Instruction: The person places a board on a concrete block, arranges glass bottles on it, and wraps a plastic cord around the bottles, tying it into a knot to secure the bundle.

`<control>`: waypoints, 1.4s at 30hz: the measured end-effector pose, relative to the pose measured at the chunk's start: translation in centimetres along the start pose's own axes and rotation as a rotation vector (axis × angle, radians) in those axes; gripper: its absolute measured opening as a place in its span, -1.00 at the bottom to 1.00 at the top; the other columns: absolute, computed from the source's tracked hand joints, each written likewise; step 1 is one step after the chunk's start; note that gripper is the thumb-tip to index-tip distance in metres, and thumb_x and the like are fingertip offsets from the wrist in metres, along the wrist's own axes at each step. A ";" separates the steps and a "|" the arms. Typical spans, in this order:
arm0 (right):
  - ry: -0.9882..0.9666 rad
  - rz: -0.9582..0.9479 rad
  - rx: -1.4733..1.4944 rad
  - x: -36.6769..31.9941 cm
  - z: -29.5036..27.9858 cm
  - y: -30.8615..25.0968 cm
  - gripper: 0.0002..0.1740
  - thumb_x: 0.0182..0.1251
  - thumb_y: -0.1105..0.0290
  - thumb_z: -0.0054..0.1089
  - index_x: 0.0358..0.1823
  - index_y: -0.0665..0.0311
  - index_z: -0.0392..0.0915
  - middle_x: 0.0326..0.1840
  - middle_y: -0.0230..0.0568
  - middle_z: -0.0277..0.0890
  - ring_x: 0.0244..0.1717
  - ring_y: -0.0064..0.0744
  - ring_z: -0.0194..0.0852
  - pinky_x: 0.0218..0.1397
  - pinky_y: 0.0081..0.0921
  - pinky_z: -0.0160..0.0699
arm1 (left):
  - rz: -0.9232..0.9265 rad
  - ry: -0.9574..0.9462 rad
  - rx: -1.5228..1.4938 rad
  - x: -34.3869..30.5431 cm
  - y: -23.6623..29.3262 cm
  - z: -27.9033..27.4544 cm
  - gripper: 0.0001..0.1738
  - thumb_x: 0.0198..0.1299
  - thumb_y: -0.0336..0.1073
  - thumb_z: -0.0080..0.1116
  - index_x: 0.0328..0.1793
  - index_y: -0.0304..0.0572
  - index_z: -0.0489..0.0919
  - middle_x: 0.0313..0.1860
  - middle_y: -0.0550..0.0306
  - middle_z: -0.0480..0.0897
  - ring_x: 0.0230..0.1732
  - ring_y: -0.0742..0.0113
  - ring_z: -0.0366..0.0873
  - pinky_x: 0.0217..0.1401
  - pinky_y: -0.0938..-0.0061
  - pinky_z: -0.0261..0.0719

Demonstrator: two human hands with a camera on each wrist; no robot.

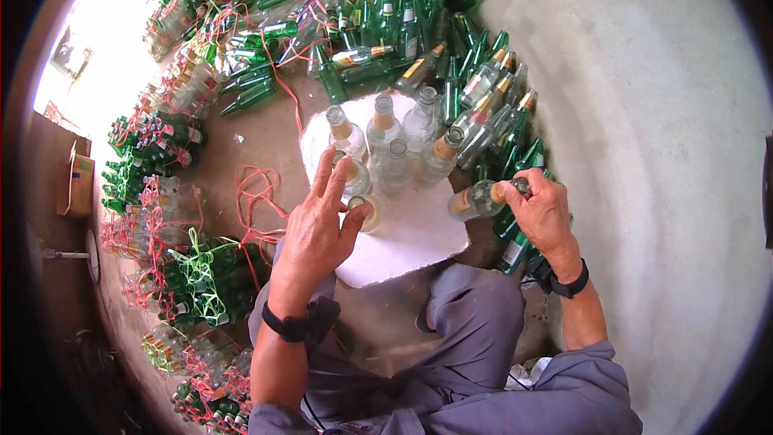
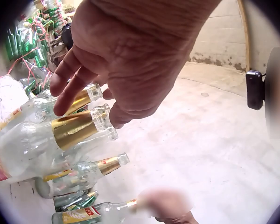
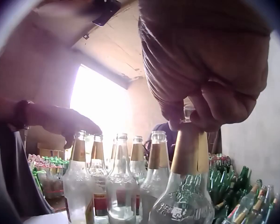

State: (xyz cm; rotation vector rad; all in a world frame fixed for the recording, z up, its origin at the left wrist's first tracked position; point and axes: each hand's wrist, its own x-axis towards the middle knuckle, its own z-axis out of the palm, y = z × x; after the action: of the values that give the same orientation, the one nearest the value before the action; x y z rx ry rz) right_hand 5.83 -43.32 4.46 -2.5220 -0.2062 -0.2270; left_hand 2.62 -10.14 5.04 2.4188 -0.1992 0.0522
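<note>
Several clear bottles stand grouped on a white board (image 1: pixel 403 254) in the head view, some with gold neck foil. My right hand (image 1: pixel 543 213) pinches the neck of a clear bottle (image 1: pixel 475 201), held tilted past the board's right edge; the right wrist view shows the fingers round the foiled neck (image 3: pixel 189 149). My left hand (image 1: pixel 314 234) is over the group's near left side, fingers extended, beside a bottle with gold foil (image 1: pixel 362 213). In the left wrist view its fingers (image 2: pixel 65 100) lie close to the gold-necked bottles (image 2: pixel 74 129); whether they touch is unclear.
Many green and clear bottles (image 1: pixel 386 24) stand and lie behind the board and along its right side. Bundles of bottles tied with red and green string (image 1: pixel 205 282) line the left. A pale wall (image 1: pixel 644 153) rises at the right; loose red string (image 1: pixel 262 201) lies on the floor.
</note>
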 end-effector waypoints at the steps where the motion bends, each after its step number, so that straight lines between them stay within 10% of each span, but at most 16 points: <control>1: -0.002 0.000 0.001 0.0 0.2 -0.6 -0.69 0.29 0.25 0.39 -0.22 0.37 0.55 -0.56 0.02 0.57 -0.48 0.01 0.65 -0.42 -0.26 0.58 | -0.002 -0.001 0.001 0.0 0.0 0.0 -0.25 0.31 -0.12 0.28 0.55 -0.23 0.28 0.60 -0.26 0.18 -0.23 0.05 0.73 -0.09 0.22 0.67; 21: -0.161 -0.485 0.113 1.9 8.9 -7.5 -0.60 0.20 0.18 0.44 -0.33 0.32 0.42 -0.49 -0.04 0.50 -0.46 -0.01 0.58 -0.43 -0.21 0.52 | -0.043 -0.019 0.057 0.2 1.0 0.0 -0.21 0.23 -0.18 0.34 0.54 -0.21 0.28 0.62 -0.16 0.19 -0.22 0.12 0.72 -0.14 0.21 0.69; 32: -0.241 -0.405 0.381 1.6 8.5 -4.4 -0.56 0.16 0.25 0.49 -0.03 0.32 0.53 -0.48 -0.12 0.53 -0.48 -0.12 0.57 -0.40 -0.28 0.51 | -0.019 -0.048 0.124 0.4 0.9 0.0 -0.33 0.28 -0.13 0.28 0.48 -0.15 0.38 0.63 -0.20 0.15 -0.21 0.03 0.71 -0.21 0.17 0.68; 37: -0.617 -0.049 0.489 1.4 7.0 0.1 -0.62 0.22 0.24 0.38 -0.07 0.38 0.63 -0.43 -0.01 0.64 -0.38 -0.09 0.67 -0.27 -0.30 0.61 | 0.019 -0.064 0.270 0.5 1.3 -0.4 -0.35 0.27 -0.18 0.27 0.47 -0.16 0.40 0.63 -0.20 0.13 -0.20 -0.04 0.70 -0.20 0.15 0.68; 42: -0.506 0.219 0.370 1.2 12.6 11.1 -0.68 0.23 0.26 0.25 -0.17 0.40 0.68 -0.39 0.02 0.67 -0.37 -0.15 0.69 -0.20 -0.35 0.64 | 0.042 -0.067 0.256 0.7 1.3 -0.3 -0.39 0.20 -0.30 0.25 0.42 -0.20 0.45 0.63 -0.25 0.10 -0.03 -0.18 0.69 -0.15 0.11 0.68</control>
State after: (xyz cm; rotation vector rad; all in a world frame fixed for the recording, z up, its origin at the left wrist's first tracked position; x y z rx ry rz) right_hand 10.62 -45.01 -11.61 -2.1642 -0.1501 0.4980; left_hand 3.11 -11.01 6.15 2.6736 -0.2898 0.0170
